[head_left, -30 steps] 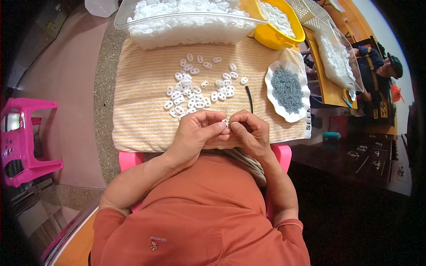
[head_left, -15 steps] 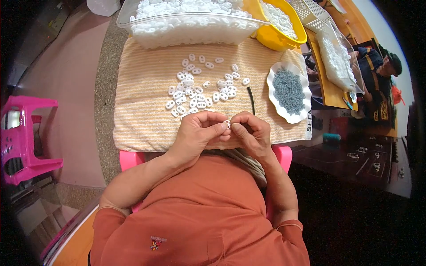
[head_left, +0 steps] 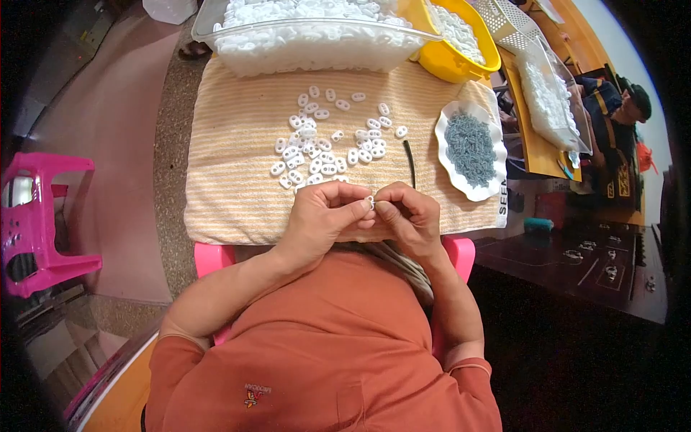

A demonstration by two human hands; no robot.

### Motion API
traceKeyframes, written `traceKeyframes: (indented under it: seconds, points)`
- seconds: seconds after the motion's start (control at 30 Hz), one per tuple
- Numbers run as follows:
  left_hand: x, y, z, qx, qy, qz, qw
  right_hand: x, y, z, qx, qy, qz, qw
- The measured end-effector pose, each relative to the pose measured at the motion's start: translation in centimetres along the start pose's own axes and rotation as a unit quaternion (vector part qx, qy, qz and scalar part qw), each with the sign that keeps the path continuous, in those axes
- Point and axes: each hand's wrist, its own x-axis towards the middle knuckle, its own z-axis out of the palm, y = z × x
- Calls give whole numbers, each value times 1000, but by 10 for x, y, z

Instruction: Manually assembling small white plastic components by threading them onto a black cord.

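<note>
Close to the near edge of a striped towel (head_left: pixel 234 165), my two hands meet at the fingertips. My left hand (head_left: pixel 317 214) pinches a small white plastic piece (head_left: pixel 371 202) between thumb and forefinger. My right hand (head_left: pixel 414 219) is closed in a pinch against that piece's right side; whatever lies between its fingertips is too small to make out. Just beyond my hands are scattered white oval two-holed pieces (head_left: pixel 329 169), a few partly hidden behind my left hand. A thin black stick (head_left: pixel 410 162) lies beyond my right hand.
A scalloped white dish (head_left: pixel 442 144) of small grey pieces (head_left: pixel 470 153) stands at the right. Along the far edge are a clear bin (head_left: pixel 317 54) of white pieces and a yellow basin (head_left: pixel 453 68). A pink stool (head_left: pixel 43 223) stands left; another person (head_left: pixel 612 108) sits far right.
My hands keep the same pinch on the white piece, almost unmoved. The view has shifted very slightly.
</note>
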Motion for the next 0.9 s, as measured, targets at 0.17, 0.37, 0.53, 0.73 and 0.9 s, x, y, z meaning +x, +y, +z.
traceKeyframes:
  seconds: [0.17, 0.37, 0.53, 0.73, 0.9]
  points:
    - [-2, -3, 1, 4, 3, 22, 1000, -1, 0, 3, -17, 3, -1, 1000]
    - [-3, -3, 3, -1, 23, 11, 1000, -2, 8, 1, 29, -3, 11, 1000]
    - [-2, -5, 1, -9, 8, 21, 1000, -2, 2, 0, 82, -15, 73, 994]
    - [-2, -3, 3, -12, 8, 15, 1000, -3, 1, 0, 119, -21, 102, 987]
    - [-1, -4, 3, -8, 8, 16, 1000, -3, -1, 1, 153, -22, 112, 982]
